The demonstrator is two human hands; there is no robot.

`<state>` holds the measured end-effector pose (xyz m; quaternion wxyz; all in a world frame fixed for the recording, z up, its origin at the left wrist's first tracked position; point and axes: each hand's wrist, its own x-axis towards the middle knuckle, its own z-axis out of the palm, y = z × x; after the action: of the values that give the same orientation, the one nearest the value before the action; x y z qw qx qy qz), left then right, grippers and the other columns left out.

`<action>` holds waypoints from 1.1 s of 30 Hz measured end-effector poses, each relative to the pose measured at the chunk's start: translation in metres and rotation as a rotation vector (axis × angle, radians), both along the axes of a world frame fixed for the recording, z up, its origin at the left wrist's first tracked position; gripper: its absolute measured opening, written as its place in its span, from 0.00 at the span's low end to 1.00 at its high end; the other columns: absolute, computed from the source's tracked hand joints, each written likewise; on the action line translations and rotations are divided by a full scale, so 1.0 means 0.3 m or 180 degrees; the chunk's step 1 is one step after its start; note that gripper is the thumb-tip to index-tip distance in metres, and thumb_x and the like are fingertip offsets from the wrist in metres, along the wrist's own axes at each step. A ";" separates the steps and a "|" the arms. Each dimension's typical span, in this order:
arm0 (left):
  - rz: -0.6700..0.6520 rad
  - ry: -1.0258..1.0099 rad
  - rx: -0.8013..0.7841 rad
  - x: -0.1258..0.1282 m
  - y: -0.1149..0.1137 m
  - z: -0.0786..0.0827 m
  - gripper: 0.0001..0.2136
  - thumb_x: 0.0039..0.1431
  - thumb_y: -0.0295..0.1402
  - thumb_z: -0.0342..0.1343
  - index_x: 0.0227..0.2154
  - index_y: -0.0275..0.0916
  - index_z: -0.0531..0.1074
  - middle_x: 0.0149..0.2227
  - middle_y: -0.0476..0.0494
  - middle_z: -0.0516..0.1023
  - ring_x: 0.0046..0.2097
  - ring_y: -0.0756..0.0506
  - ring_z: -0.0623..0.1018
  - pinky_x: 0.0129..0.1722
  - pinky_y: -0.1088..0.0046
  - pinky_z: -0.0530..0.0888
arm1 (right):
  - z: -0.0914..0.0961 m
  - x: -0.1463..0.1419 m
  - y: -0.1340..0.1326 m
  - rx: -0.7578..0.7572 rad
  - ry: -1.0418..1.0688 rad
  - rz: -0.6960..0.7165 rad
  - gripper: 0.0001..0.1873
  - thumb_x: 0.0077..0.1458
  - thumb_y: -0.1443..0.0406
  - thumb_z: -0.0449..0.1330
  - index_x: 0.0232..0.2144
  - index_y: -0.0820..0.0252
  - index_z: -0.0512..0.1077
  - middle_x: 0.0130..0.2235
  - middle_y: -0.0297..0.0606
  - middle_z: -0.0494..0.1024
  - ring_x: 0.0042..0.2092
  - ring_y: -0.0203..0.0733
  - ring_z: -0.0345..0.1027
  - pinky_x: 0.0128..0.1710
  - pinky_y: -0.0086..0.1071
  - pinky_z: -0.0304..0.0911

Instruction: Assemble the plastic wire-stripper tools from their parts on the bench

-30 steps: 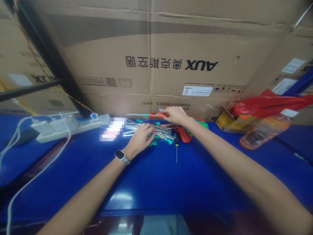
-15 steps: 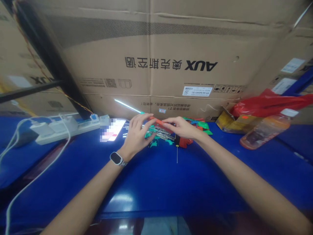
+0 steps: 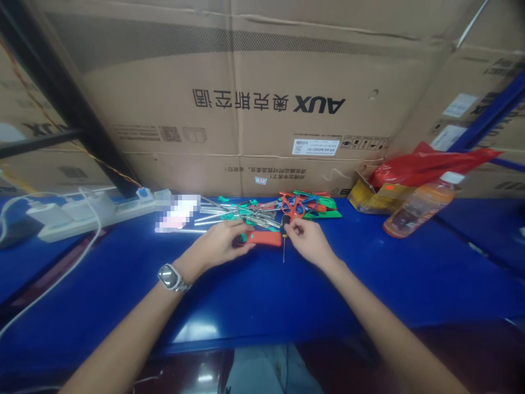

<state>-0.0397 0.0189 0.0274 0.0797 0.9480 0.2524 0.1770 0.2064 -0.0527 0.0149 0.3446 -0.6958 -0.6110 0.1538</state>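
My left hand (image 3: 223,241) is closed around the teal collar end of a tool with an orange handle (image 3: 266,238). The tool lies roughly level, and its thin metal shaft (image 3: 186,231) points left. My right hand (image 3: 308,239) has its fingers closed at the black handle of a small screwdriver (image 3: 284,250), whose slim shaft points toward me. Behind both hands is a pile of metal rods (image 3: 217,210) and teal plastic pieces, partly hidden by my left hand. Orange scissors-like handles (image 3: 292,204) and flat green pieces (image 3: 324,214) lie at the pile's right.
A white power strip (image 3: 69,229) with plugs and a lit phone (image 3: 180,210) lie to the left on the blue table (image 3: 246,301). At right stand a tilted drink bottle (image 3: 418,210) and a yellow box (image 3: 363,194) with a red bag (image 3: 426,167). A large carton (image 3: 262,71) closes off the back.
The orange-handled tool has come down from its raised slant to nearly level. My right hand has left its handle and moved to the screwdriver. The view has shifted slightly.
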 end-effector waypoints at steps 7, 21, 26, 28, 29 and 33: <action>-0.0155 0.0234 -0.0350 0.017 -0.013 -0.006 0.20 0.72 0.42 0.40 0.39 0.38 0.76 0.34 0.43 0.75 0.35 0.45 0.75 0.38 0.67 0.70 | 0.007 -0.038 -0.034 -0.0785 -0.1274 -0.0352 0.12 0.54 0.54 0.60 0.25 0.55 0.73 0.31 0.39 0.80 0.36 0.49 0.75 0.33 0.34 0.60; -0.0006 0.0086 0.0080 0.030 0.029 -0.079 0.17 0.72 0.39 0.40 0.41 0.38 0.72 0.40 0.40 0.70 0.41 0.42 0.71 0.42 0.64 0.70 | -0.008 -0.028 0.050 -0.0953 -0.0742 -0.0575 0.07 0.47 0.60 0.62 0.28 0.57 0.76 0.36 0.42 0.82 0.40 0.49 0.76 0.35 0.33 0.64; -0.0064 -0.0017 0.0211 0.042 0.013 -0.071 0.15 0.71 0.40 0.42 0.42 0.38 0.72 0.41 0.40 0.70 0.43 0.42 0.71 0.45 0.62 0.70 | -0.021 -0.014 0.047 -0.0871 -0.0809 -0.0604 0.07 0.50 0.60 0.61 0.26 0.55 0.76 0.36 0.41 0.82 0.42 0.51 0.76 0.37 0.35 0.65; -0.0095 0.0007 0.0172 0.050 0.006 -0.076 0.15 0.69 0.44 0.47 0.43 0.38 0.72 0.41 0.40 0.71 0.44 0.41 0.71 0.45 0.62 0.70 | -0.020 -0.012 0.049 -0.0841 -0.0926 -0.0658 0.10 0.53 0.57 0.60 0.28 0.56 0.76 0.37 0.43 0.81 0.43 0.52 0.76 0.38 0.37 0.66; -0.0108 0.0032 0.0146 0.053 0.004 -0.080 0.16 0.68 0.46 0.49 0.44 0.39 0.72 0.42 0.40 0.72 0.44 0.41 0.71 0.45 0.61 0.70 | -0.019 -0.011 0.052 -0.0825 -0.0963 -0.0696 0.12 0.54 0.55 0.60 0.29 0.56 0.76 0.37 0.44 0.81 0.43 0.53 0.76 0.38 0.37 0.66; -0.0132 0.0120 0.0063 0.061 0.007 -0.095 0.15 0.67 0.44 0.50 0.45 0.39 0.72 0.42 0.40 0.72 0.44 0.40 0.72 0.45 0.61 0.69 | -0.011 -0.015 0.073 -0.0731 -0.1087 -0.0714 0.15 0.56 0.54 0.58 0.33 0.59 0.75 0.37 0.46 0.81 0.43 0.53 0.76 0.38 0.37 0.66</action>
<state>-0.0214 0.0208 -0.0010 0.0691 0.9569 0.2323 0.1599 0.2018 -0.0309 0.0117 0.1698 -0.8100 -0.5578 0.0632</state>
